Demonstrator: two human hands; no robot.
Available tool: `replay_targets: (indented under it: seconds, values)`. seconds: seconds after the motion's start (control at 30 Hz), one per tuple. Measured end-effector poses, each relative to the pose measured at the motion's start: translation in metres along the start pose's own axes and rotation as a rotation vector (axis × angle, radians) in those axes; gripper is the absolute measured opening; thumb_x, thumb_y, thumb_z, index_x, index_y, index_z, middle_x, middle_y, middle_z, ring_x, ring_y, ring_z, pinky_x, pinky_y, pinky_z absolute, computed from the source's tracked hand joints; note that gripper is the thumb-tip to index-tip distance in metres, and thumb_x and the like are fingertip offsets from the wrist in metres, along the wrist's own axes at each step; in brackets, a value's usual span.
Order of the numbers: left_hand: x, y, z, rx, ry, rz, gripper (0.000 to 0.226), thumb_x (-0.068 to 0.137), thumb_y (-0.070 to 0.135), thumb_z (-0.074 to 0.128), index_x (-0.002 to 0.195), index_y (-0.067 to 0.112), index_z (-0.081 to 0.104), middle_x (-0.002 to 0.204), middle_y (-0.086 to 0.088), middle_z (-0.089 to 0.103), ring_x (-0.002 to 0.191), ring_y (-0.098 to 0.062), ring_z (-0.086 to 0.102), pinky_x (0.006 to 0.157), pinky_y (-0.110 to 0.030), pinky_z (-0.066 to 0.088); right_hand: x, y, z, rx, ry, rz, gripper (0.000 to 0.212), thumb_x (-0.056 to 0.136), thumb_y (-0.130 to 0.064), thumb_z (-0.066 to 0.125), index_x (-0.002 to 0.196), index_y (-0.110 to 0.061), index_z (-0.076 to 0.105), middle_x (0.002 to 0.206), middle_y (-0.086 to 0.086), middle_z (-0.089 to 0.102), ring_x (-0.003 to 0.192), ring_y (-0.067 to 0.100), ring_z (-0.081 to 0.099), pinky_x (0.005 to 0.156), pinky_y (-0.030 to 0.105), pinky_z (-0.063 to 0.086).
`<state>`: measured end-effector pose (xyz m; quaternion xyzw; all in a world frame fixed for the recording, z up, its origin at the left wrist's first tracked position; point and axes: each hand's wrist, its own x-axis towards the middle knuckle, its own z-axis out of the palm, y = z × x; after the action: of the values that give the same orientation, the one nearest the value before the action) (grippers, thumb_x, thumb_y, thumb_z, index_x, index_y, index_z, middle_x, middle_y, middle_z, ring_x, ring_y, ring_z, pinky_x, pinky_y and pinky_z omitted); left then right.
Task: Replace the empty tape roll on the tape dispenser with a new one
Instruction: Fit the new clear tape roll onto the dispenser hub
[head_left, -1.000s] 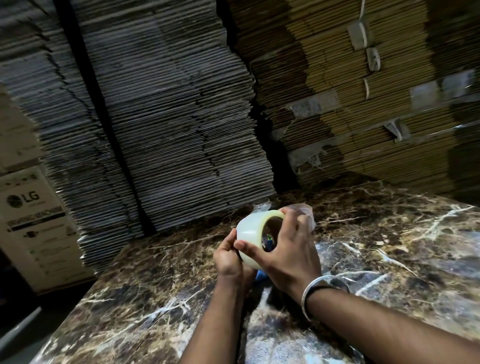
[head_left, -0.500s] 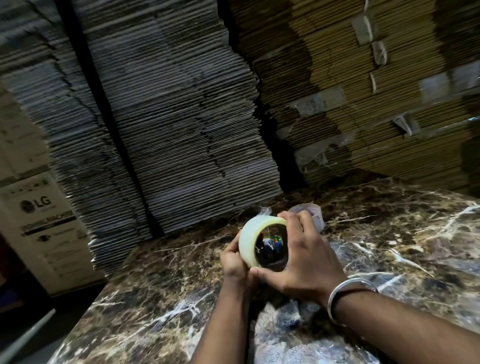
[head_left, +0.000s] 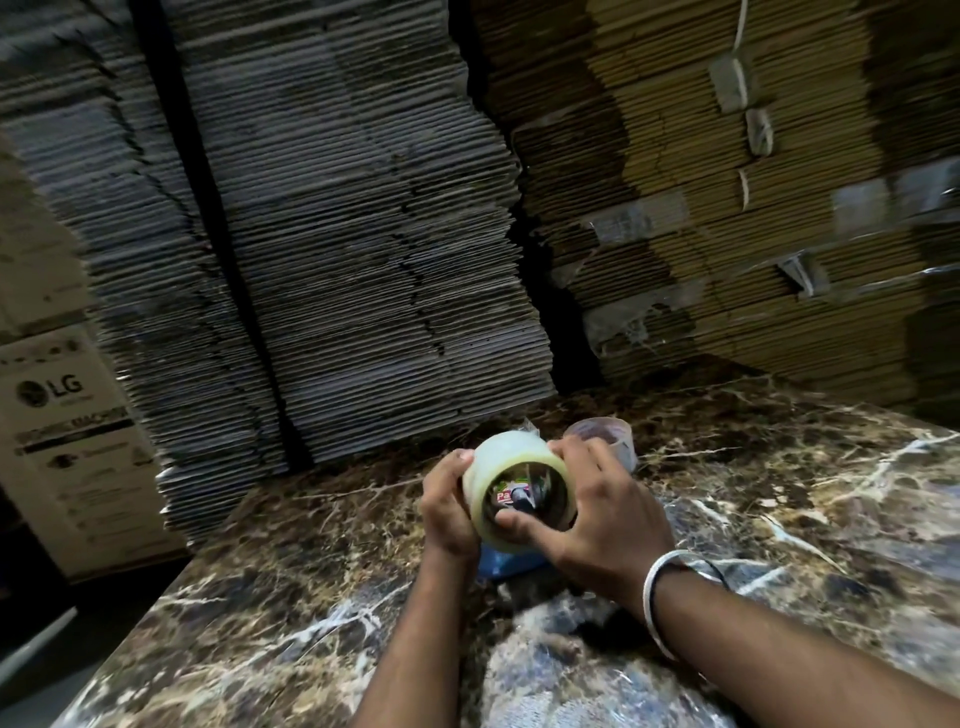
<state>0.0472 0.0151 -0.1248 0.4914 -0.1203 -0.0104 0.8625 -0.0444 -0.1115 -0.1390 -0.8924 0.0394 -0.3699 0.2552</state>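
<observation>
Two hands closed on one full roll of clear, pale-yellowish packing tape (head_left: 511, 470), held up over the tabletop with its open core turned toward the camera. Left hand (head_left: 448, 512) wrapped round the roll's left side, thumb up on the outer winding. Right hand (head_left: 602, 519) gripping the right side, fingers curled over the top rim, thumb pressed against the lower edge of the core. Inside the core, a printed label with red and green, too blurred to read. Directly below both hands, a blue plastic part (head_left: 511, 561), mostly hidden; cannot tell whether the roll is seated on it or only held above it. Just beyond the right hand's fingers, a near-bare translucent roll core (head_left: 605, 439) standing on the tabletop. On the right wrist, a silver metal bangle (head_left: 662, 587). Beneath everything, a dark brown marble-patterned tabletop with white veins (head_left: 779, 499), with crinkled clear plastic wrap (head_left: 550, 670) lying between the forearms. Past the hands, tall stacks of flattened grey corrugated cardboard (head_left: 337, 234); beyond the right hand, stacks of flattened brown corrugated cardboard (head_left: 701, 156) with patches of tape. Far out beyond the left hand, a white LG-printed carton (head_left: 67, 431).
</observation>
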Motion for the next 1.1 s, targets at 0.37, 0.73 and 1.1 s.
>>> replay_targets:
  seconds: [0.37, 0.73, 1.1]
  values:
    - [-0.007, 0.007, -0.004, 0.065, 0.019, 0.037, 0.02, 0.075, 0.01, 0.06, 0.059, 0.008, 0.072, 0.058, -0.009, 0.064, 0.053, -0.023, 0.06, 0.055, -0.028, 0.05, 0.02, 0.03, 0.011, 0.948, -0.184, 0.133, 0.018, 0.077, -0.026, 0.064, 0.095, -0.026, 0.066, 0.099, 0.006, 0.069, 0.101, 0.024, 0.064, 0.079, 0.028, 0.053]
    - [-0.003, 0.003, -0.009, -0.078, 0.002, -0.169, 0.028, 0.071, 0.019, 0.065, 0.087, -0.005, 0.065, 0.082, -0.021, 0.061, 0.067, -0.031, 0.06, 0.068, -0.035, 0.053, 0.02, 0.029, 0.003, 1.185, -0.243, 0.169, 0.022, 0.082, 0.01, 0.067, 0.078, -0.007, 0.054, 0.088, 0.005, 0.074, 0.077, 0.006, 0.069, 0.064, 0.019, 0.053]
    - [0.0, -0.004, -0.009, -0.105, 0.002, -0.053, 0.039, 0.088, 0.004, 0.04, 0.063, -0.001, 0.07, 0.056, -0.01, 0.066, 0.053, -0.025, 0.062, 0.058, -0.027, 0.054, 0.025, 0.034, 0.008, 1.227, -0.325, 0.207, 0.019, 0.082, -0.002, 0.068, 0.084, -0.011, 0.052, 0.104, 0.012, 0.067, 0.083, 0.007, 0.068, 0.066, 0.019, 0.053]
